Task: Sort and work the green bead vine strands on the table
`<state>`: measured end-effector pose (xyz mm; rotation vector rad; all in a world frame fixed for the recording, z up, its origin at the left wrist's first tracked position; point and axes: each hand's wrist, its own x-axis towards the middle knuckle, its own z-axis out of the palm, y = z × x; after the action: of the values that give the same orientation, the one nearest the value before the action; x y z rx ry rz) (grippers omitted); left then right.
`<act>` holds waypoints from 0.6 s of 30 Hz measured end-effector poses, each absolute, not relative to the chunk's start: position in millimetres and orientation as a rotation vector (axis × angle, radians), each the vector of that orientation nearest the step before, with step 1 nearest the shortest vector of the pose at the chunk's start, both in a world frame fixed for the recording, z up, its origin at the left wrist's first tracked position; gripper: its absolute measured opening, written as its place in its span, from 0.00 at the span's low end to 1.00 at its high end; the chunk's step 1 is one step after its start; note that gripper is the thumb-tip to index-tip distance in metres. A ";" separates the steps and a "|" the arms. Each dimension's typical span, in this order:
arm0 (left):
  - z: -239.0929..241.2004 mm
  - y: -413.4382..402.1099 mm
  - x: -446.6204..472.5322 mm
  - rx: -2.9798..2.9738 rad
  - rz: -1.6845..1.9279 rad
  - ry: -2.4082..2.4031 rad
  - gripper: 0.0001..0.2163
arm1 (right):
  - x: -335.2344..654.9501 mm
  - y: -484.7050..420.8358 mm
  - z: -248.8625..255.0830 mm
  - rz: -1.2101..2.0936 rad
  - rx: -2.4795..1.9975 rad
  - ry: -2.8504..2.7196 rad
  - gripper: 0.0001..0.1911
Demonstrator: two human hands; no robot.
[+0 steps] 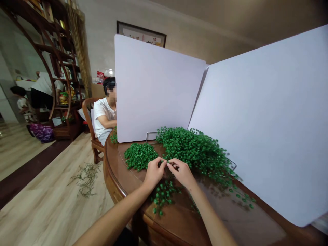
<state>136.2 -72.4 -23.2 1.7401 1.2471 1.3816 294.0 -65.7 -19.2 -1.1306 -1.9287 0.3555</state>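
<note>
My left hand (154, 172) and my right hand (181, 172) meet over the round wooden table (123, 186), fingers pinched together on a green beaded sprig (163, 194) that hangs down from them toward the table edge. A small pile of green beaded sprigs (139, 155) lies just left of my hands. A much larger heap of the same green sprigs (194, 150) lies behind and to the right of them.
Two white divider boards (156, 92) (269, 119) stand on the table behind the piles. A person in a white shirt (105, 114) sits on a wooden chair at the left. Stem scraps (85, 177) litter the wooden floor. A dark shelf unit (58, 68) stands far left.
</note>
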 end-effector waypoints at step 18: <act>-19.2 -96.3 138.7 2.300 1.218 0.919 0.10 | 307.1 -50.2 -10.4 -0.051 -1.262 -1.500 0.14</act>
<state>138.7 -96.3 -19.2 2.2999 0.9191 1.2176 307.1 -50.2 -10.4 -1.2615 -1.5004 -0.0505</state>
